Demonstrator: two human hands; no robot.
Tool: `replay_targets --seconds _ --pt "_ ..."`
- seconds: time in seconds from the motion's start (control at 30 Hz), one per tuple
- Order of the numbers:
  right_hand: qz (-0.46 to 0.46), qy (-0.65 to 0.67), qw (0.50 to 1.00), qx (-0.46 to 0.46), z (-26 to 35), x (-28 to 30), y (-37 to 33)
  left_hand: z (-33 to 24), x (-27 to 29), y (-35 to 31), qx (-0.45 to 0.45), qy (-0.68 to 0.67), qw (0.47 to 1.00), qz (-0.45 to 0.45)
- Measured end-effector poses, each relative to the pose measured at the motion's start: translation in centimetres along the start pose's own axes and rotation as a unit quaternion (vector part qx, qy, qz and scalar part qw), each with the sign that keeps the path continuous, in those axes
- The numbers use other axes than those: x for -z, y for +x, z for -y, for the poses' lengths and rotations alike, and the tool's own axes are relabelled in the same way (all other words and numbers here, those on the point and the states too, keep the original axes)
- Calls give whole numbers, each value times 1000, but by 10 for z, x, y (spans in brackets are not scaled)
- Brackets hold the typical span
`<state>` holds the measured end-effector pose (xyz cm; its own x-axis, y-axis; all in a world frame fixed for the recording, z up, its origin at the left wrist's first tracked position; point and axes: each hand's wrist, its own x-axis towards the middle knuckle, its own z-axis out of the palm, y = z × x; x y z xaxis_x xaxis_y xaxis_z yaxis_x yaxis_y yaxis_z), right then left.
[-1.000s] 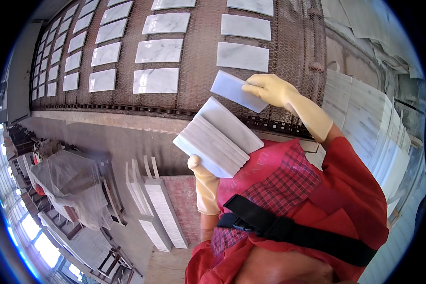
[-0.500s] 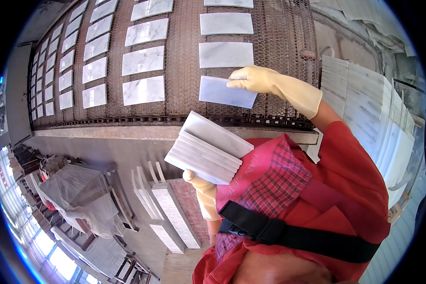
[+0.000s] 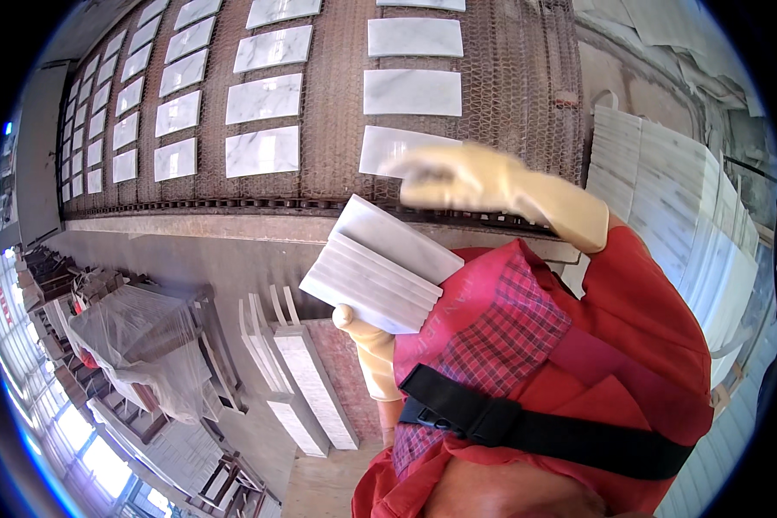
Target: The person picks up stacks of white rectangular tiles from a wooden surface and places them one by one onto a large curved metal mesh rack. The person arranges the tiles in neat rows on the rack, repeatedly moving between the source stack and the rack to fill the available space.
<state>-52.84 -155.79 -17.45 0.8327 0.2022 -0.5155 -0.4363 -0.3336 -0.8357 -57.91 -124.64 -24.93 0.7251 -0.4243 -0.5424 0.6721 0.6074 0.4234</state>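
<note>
My left hand (image 3: 373, 345), in a cream rubber glove, supports a stack of white marble tiles (image 3: 373, 281) from below and against my apron. Its thumb shows at the lower left edge; the other fingers are hidden under the stack. The top tile sits slightly askew from those beneath. My right hand (image 3: 470, 180), gloved alike, is over the near edge of a brown mesh conveyor belt (image 3: 337, 129), its fingers smeared by motion. Behind them a marble tile (image 3: 383, 150) lies on the mesh, partly covered by the hand. Its far neighbour (image 3: 413, 92) lies flat in the same column.
Several columns of tiles (image 3: 263, 97) extend left across the belt. A beam (image 3: 233, 231) borders its near side. Marble slabs (image 3: 665, 190) lean at the right. Long stone strips (image 3: 315, 380) and a plastic-wrapped pile (image 3: 142, 332) stand at lower left.
My right hand has let go of the nearest tile and drawn back toward me and the stack. That tile now lies straighter, and the belt's tiles appear slightly higher in view. My left hand stays put.
</note>
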Motion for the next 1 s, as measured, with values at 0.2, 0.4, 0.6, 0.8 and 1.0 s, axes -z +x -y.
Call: replay_targets --seconds 0.2,0.4,0.6,0.8,1.0 --pt "-7 203 978 37 -38 -70 -4 0 -24 -2 1 43 999 -14" --pt "-179 171 969 6 -63 -2 -32 11 5 3 -65 124 990 26" --pt "-220 38 967 -125 -126 80 -84 20 2 5 -56 109 992 7" --pt "-114 -23 983 -142 -190 103 -96 18 -1 0 -59 142 988 19" --pt "-145 -396 893 -156 -150 97 -85 25 -2 -3 -65 83 994 3"
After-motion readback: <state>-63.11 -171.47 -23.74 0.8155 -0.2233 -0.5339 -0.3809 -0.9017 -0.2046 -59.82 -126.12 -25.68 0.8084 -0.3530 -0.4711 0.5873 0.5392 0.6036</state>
